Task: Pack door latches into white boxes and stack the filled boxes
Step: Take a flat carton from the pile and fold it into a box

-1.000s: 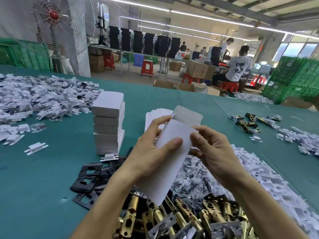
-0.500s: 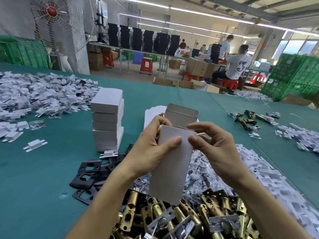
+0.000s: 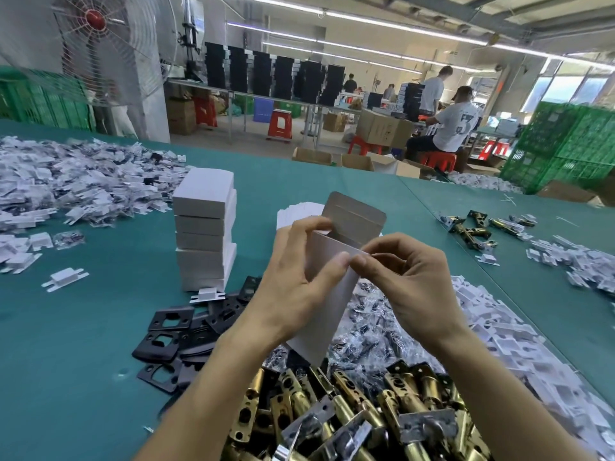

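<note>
— Where is the white box?
— In the air over the near middle of the desk. It is upright, leaning slightly, and its top flap stands open.
— And the hands?
— The left hand grips the box's left side, thumb on the near face and fingers curled over the open mouth. The right hand pinches the upper right corner between thumb and forefinger.
— What lies beneath?
— Brass door latches are heaped at the near edge, with clear bags of small dark parts just behind them and black plates to their left.
— Anything packed?
— A stack of closed boxes stands left of the held one, with flat blanks beside it. White plastic pieces cover the far left corner.
</note>
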Demonstrator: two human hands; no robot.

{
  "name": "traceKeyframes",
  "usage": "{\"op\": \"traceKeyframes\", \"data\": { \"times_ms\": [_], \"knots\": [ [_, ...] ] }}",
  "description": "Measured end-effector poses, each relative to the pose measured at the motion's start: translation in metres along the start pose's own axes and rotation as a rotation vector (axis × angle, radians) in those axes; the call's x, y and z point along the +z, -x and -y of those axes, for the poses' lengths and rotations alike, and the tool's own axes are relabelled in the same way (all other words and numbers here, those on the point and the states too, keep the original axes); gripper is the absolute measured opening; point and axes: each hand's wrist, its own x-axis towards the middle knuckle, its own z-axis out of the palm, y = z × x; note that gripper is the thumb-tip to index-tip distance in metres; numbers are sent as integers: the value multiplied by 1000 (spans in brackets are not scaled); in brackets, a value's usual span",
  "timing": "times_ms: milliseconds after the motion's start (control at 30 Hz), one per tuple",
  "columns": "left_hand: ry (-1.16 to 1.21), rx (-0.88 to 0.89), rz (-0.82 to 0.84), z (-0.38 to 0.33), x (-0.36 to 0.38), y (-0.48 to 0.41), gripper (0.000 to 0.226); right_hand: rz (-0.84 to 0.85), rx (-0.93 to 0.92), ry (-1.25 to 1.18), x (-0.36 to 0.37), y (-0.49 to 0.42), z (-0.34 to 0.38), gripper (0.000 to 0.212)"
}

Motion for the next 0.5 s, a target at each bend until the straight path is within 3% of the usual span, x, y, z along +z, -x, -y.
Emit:
{"op": "traceKeyframes", "data": {
  "times_ms": [100,200,333,500],
  "knots": [
    [-25,26,32,0,-3,3,82,-53,-7,-2,0,-2,2,22],
    [-156,51,41,-2,0,5,102,-24,12,4,1,-1,5,25],
    [-196,50,15,4,2,2,97,59,39,-3,2,5,4,21],
    [-194,65,35,9,1,2,90,-42,66,-260,6,2,9,26]
  ]
}}
